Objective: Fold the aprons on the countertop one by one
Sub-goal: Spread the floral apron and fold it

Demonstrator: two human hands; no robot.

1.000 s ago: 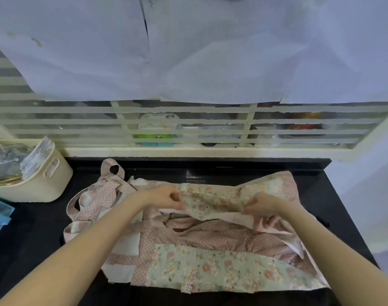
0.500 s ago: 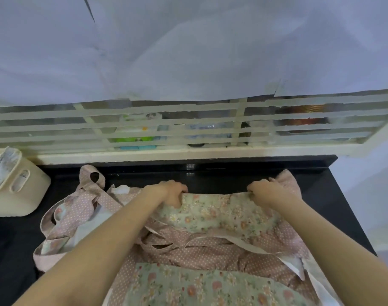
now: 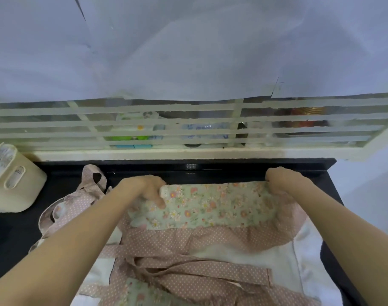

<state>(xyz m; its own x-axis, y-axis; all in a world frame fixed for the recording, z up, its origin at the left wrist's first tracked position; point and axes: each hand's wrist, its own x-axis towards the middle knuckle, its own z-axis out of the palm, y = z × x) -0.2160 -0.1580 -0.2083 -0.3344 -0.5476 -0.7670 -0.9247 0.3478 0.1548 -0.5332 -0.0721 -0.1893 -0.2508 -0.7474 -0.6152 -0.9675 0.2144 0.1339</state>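
1. Fingers (image 3: 160, 196) of the left hand (image 3: 144, 188) are curled over the left end of the green floral panel (image 3: 210, 204), which is pinched between thumb and fingertips at centre frame.
2. Fingers of the right hand (image 3: 283, 181) are clenched around the right end of the same panel, at right of centre; the individual fingertips are hidden beneath the knuckles and the fabric.
3. The floral panel is held stretched between the two hands, with its far edge running roughly level across the middle of the frame.
4. The panel is part of the apron (image 3: 210, 244), which is spread over the lower half of the frame. Pink polka-dot fabric is seen below the panel, and white fabric at lower right.
5. Pink polka-dot straps (image 3: 188, 268) are lying crossed over the apron at lower centre. A looped strap (image 3: 93, 177) is bunched at left of centre, beside the left forearm.
6. The apron is resting on the black countertop (image 3: 243, 171), which is exposed along the far edge and at lower left.
7. A cream basket (image 3: 18, 188) is standing on the countertop at the left edge, well apart from the hands.
8. A slatted window (image 3: 188, 127) is seen across the middle of the frame, with white sheeting (image 3: 188, 51) covering the upper part.
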